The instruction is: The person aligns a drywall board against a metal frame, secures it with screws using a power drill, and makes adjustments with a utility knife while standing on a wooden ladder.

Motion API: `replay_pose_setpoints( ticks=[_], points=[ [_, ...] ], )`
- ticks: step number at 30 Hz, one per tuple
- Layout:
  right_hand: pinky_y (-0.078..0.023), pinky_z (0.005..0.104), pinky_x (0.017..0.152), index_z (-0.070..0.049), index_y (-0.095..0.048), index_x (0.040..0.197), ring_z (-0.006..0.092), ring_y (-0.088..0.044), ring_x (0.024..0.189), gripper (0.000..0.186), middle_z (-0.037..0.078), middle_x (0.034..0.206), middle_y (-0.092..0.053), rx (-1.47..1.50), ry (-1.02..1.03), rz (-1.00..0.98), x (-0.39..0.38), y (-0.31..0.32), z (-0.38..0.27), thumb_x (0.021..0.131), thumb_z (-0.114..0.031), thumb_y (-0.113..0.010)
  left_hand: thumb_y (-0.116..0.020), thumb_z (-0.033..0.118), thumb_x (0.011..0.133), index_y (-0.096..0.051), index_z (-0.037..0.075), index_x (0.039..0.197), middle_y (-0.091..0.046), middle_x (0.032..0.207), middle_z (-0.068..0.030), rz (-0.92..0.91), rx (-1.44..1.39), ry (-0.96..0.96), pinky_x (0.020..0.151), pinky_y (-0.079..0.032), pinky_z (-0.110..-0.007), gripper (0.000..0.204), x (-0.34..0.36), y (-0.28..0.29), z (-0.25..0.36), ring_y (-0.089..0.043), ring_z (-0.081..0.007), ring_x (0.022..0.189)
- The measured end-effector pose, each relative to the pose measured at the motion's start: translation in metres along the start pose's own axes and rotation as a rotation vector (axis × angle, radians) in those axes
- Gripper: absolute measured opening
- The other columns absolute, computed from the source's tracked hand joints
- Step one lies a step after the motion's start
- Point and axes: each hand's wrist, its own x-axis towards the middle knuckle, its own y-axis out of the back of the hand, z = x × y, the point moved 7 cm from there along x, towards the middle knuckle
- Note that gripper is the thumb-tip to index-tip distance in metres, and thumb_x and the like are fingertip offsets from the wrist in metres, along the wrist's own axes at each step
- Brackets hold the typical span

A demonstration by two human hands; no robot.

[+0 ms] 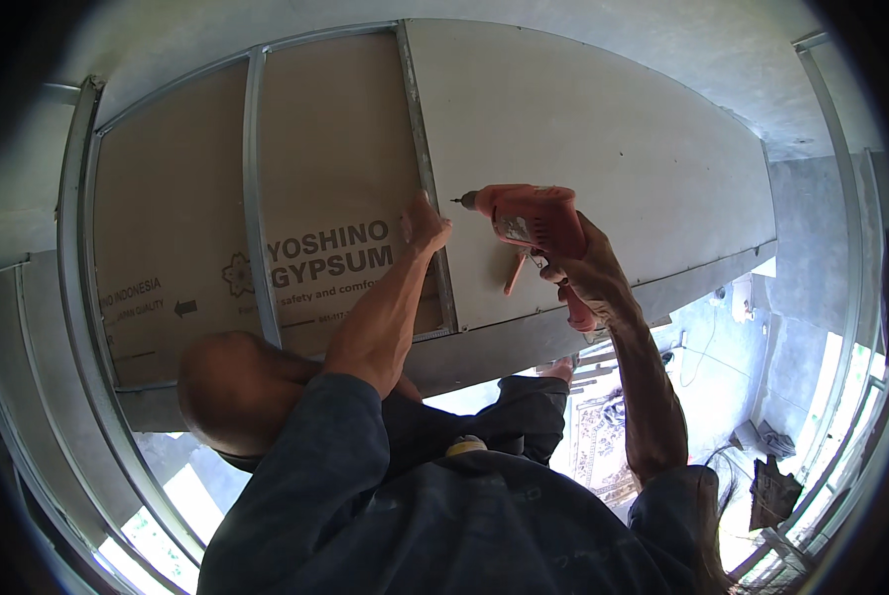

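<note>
My right hand [585, 273] is wrapped round the handle of a red power drill [535, 210], with a finger at its trigger. The drill points left, and its thin bit stops just short of a metal stud [416, 109]. An orange side handle [515, 273] hangs below the drill's body. My left hand [426, 226] is closed on the same stud, a little below and left of the bit. Right of this stud a pale board [603, 119] covers the frame. To its left, brown printed gypsum board [335, 119] shows between the studs.
Another metal stud [254, 178] divides the brown board. At lower left is what looks like a bare bent knee [231, 387]. Far below, a patterned mat [599, 446] lies on the bright floor. Metal framing [77, 248] rises at the left, and more curves along the right.
</note>
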Motion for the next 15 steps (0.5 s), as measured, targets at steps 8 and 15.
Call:
replay_pose_setpoints(
  ticks=[8, 15],
  points=[
    [-0.053, 0.0274, 0.047, -0.001, -0.054, 0.124, 0.0116, -0.06, 0.06, 0.054, 0.007, 0.089, -0.062, -0.015, 0.029, -0.085, 0.037, -0.011, -0.003, 0.071, 0.004, -0.064, -0.085, 0.01, 0.072, -0.054, -0.002, 0.119, -0.065, 0.114, -0.0254, -0.002, -0.038, -0.015, 0.09, -0.055, -0.047, 0.057, 0.003, 0.003, -0.005, -0.065, -0.0412, 0.111],
    [-0.052, 0.0271, 0.044, 0.0, -0.054, 0.122, 0.0115, -0.057, 0.053, 0.052, 0.008, 0.085, -0.062, -0.017, 0.037, -0.096, 0.04, -0.011, -0.004, 0.071, 0.004, -0.064, -0.085, 0.011, 0.073, -0.053, -0.002, 0.12, -0.065, 0.114, -0.0243, -0.002, -0.001, 0.011, 0.091, -0.054, -0.047, 0.059, 0.0, 0.005, 0.001, -0.065, -0.0409, 0.111]
  ],
)
